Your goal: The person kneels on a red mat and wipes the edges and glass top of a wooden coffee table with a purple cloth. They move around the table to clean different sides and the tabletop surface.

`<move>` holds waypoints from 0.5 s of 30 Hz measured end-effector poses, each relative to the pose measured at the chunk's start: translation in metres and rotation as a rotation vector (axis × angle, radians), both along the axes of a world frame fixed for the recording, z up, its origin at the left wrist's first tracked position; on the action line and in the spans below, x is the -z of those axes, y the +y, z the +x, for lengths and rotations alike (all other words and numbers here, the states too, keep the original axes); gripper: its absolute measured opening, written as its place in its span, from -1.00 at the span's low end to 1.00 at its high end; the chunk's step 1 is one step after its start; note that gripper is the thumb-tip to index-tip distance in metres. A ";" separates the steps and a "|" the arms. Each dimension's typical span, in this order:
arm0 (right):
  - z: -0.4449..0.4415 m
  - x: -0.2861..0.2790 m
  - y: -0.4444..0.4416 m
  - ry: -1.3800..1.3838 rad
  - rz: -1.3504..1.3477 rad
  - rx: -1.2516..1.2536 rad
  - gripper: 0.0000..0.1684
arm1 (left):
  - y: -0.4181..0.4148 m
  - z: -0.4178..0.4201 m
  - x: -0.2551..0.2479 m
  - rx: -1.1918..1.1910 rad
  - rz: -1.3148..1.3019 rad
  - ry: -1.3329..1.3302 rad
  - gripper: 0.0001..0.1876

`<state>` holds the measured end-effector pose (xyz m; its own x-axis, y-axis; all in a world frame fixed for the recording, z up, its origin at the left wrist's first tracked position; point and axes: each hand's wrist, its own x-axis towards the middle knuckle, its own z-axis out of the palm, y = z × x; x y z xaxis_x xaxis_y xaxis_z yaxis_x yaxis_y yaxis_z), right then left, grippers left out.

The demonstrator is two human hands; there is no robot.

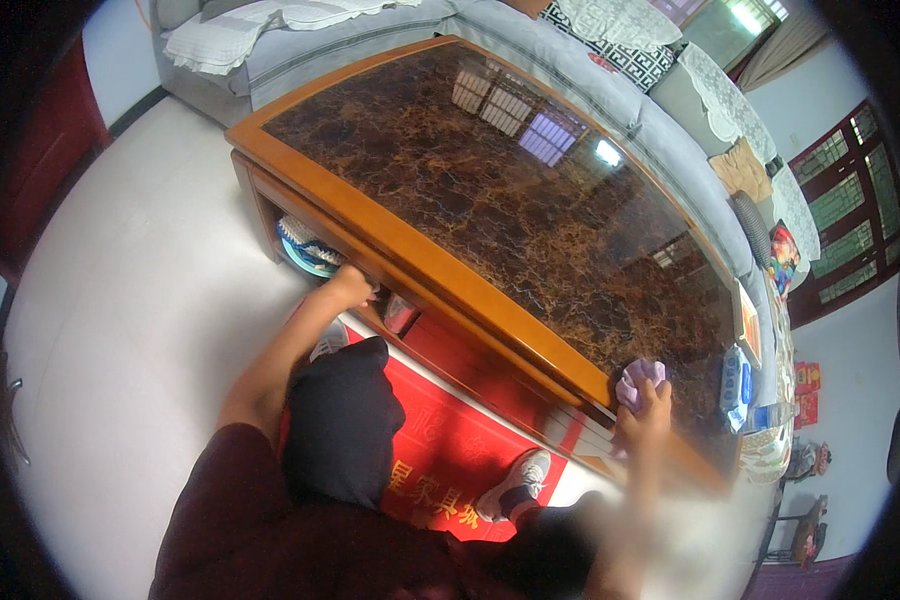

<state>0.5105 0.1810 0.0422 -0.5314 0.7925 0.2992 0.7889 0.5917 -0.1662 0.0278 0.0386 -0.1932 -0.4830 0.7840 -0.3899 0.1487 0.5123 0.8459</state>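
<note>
A wooden coffee table with a dark marble-patterned top [450,195] stands before me. At the top's near right edge, my right hand [649,411] grips a crumpled purple cloth [636,381], which rests against the wooden rim [420,255]. My left hand [354,287] is lower, at the opening of the shelf under the tabletop, its fingers curled and partly hidden. Whether it holds anything cannot be made out. Just beyond it on the shelf is a light blue basin [300,257] with a blue and white knitted item [311,238] in it.
A pack of wipes [735,382], a framed item [748,322] and a clear plastic bottle [770,417] are at the table's right end. A grey sofa [630,112] curves along the far side. Under my feet lies a red mat [450,420] bearing writing.
</note>
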 end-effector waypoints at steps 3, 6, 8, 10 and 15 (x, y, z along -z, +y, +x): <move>0.003 0.003 0.002 -0.015 0.028 0.000 -0.37 | 0.011 -0.004 0.011 0.181 -0.088 0.243 -0.55; 0.004 0.005 0.001 -0.012 0.031 0.003 -0.36 | 0.017 -0.006 0.020 0.226 -0.067 0.379 -0.56; -0.004 -0.001 -0.005 -0.012 0.036 -0.006 -0.36 | 0.019 -0.009 0.024 0.247 -0.057 0.444 -0.56; -0.007 -0.004 -0.007 -0.013 0.009 0.003 -0.37 | 0.022 -0.012 0.024 0.262 -0.048 0.499 -0.57; -0.007 -0.007 -0.010 -0.028 0.008 0.014 -0.40 | 0.025 -0.012 0.024 0.279 -0.025 0.581 -0.57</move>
<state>0.5034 0.1708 0.0492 -0.5282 0.7978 0.2908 0.8016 0.5814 -0.1389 0.0160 0.0637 -0.2169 -0.4002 0.9047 -0.1459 0.7094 0.4066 0.5757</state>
